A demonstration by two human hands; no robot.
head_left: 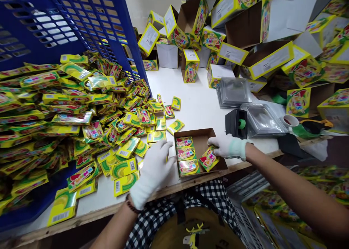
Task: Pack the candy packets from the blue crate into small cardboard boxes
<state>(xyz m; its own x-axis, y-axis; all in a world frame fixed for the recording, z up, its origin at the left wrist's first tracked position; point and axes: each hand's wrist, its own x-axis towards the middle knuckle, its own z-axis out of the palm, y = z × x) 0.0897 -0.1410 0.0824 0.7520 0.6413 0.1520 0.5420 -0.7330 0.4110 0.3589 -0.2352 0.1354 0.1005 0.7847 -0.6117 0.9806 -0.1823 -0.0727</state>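
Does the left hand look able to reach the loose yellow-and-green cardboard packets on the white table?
Probably yes: the left hand is right beside the packets, and nothing visible blocks the way.

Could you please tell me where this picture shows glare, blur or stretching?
Head view: white glare on the clear plastic pieces; head view: the packs at the left edge look stretched and soft; head view: the pack in the right hand, nearer the middle, looks clearer, as does the right hand.
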